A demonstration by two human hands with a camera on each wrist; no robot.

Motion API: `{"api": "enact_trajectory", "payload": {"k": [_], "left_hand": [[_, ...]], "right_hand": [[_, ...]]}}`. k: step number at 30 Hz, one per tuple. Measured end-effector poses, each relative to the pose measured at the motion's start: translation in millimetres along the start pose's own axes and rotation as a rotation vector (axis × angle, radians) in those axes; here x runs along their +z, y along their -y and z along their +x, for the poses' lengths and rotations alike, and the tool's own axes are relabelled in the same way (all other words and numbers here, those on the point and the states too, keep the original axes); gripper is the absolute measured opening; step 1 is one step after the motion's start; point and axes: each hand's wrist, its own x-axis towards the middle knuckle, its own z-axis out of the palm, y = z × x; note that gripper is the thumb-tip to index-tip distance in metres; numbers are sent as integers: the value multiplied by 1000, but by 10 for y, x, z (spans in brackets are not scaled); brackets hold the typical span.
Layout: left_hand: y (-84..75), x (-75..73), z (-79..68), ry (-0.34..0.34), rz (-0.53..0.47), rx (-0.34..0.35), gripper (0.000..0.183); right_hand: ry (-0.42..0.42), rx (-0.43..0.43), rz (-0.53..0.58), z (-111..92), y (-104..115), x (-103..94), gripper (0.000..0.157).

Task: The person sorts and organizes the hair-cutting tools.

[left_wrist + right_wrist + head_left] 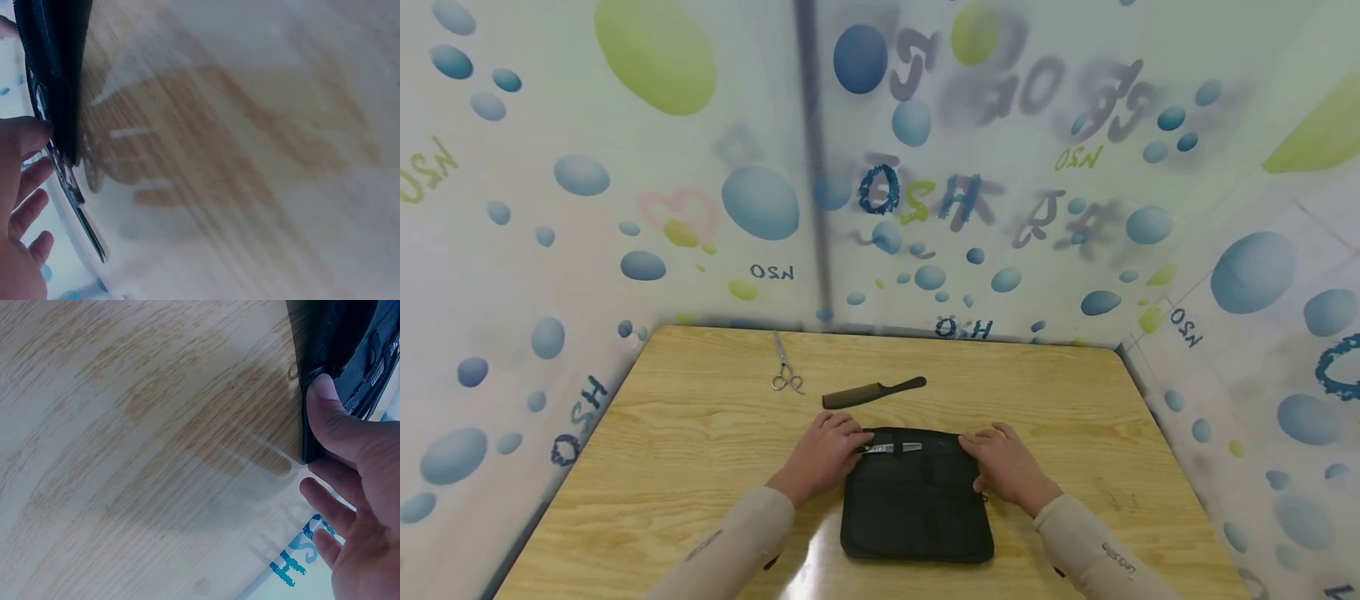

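A black zippered tool case (917,508) lies on the table in front of the person. Silvery scissors (908,447) sit across its upper part, under a dark elastic loop. The left hand (829,450) grips the case's upper left corner, thumb over the scissors' handle end, which it partly hides. At the upper right edge the right hand (1006,467) holds the case. Its thumb (325,394) presses on the edge, and the other fingers lie beyond and below it in the right wrist view.
Beyond the case lie a dark comb (874,392) with a handle and a second pair of silver scissors (784,367), farther left. The wooden table (685,467) meets patterned walls (760,292) at its back and sides.
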Motion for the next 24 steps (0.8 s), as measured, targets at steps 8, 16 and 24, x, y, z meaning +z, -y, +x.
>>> {"api": "enact_trajectory", "payload": {"k": [8, 16, 24], "left_hand": [[108, -48, -182, -43, -36, -90, 44], [129, -62, -272, -82, -65, -74, 41], [116, -47, -276, -49, -76, -95, 40]], "right_hand": [[-8, 2, -5, -4, 21, -9, 71], [-20, 7, -15, -14, -6, 13, 71], [-15, 7, -2, -1, 6, 13, 72]]}}
